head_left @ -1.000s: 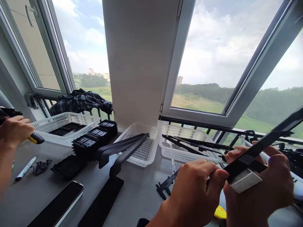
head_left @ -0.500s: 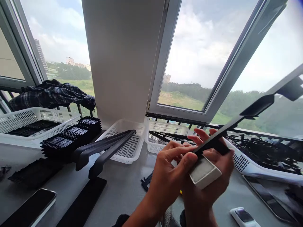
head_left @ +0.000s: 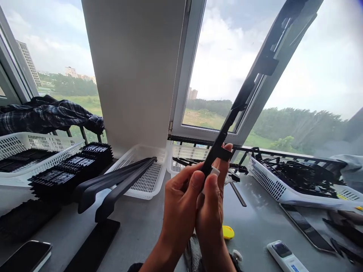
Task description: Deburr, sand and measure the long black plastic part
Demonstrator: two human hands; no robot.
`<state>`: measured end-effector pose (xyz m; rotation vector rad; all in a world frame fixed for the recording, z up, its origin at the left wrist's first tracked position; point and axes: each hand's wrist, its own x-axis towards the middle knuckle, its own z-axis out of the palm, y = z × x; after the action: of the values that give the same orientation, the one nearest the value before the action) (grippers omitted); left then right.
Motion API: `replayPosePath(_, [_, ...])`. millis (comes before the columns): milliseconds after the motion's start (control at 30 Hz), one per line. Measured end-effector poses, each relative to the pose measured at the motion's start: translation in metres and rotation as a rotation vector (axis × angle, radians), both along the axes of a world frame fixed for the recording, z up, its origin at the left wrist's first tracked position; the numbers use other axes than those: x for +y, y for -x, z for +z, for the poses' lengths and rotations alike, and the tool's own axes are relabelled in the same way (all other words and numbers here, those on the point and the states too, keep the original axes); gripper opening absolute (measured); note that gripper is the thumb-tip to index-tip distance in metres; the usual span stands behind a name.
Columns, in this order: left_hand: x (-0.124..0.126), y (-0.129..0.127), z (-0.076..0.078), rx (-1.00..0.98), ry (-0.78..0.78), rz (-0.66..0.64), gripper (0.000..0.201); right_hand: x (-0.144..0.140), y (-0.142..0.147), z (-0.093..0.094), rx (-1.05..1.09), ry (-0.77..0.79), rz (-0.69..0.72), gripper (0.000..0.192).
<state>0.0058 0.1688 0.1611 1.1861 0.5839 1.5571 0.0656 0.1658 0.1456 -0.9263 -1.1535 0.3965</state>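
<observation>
Above the left hand (head_left: 178, 198), which pinches its lower end, slants a black strip (head_left: 240, 100).

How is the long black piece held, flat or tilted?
Tilted: the long black piece slants up from the left hand and right hand, in front of the window.

A long, narrow black plastic strip (head_left: 218, 145) with squarish tabs jutting from its right edge slants up to the right, its lower end pinched in the left hand (head_left: 179, 196). Beside that end, a small white block (head_left: 214, 171), mostly hidden by fingers, sits in the right hand (head_left: 211, 211).
</observation>
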Motion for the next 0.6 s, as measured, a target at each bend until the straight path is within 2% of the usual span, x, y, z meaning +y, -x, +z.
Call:
replayPosePath(100, [-0.0027,0.0026,0.0012,0.008,0.004,0.027,0.037,0.0026,-0.0023,-0.0036,-0.019,0.024,0.026,0.068])
replayPosePath(333, [0.0009,0.0062,-0.003,-0.064,0.101,0.108,0.052,0.0039,0.0015,-0.0065,-0.159,-0.055,0.066,0.057])
replayPosePath(600, [0.0042,0.0045,-0.0073,-0.156,0.152,0.158,0.057,0.0109,-0.0028,0.001,-0.068,-0.008,0.096,0.038])
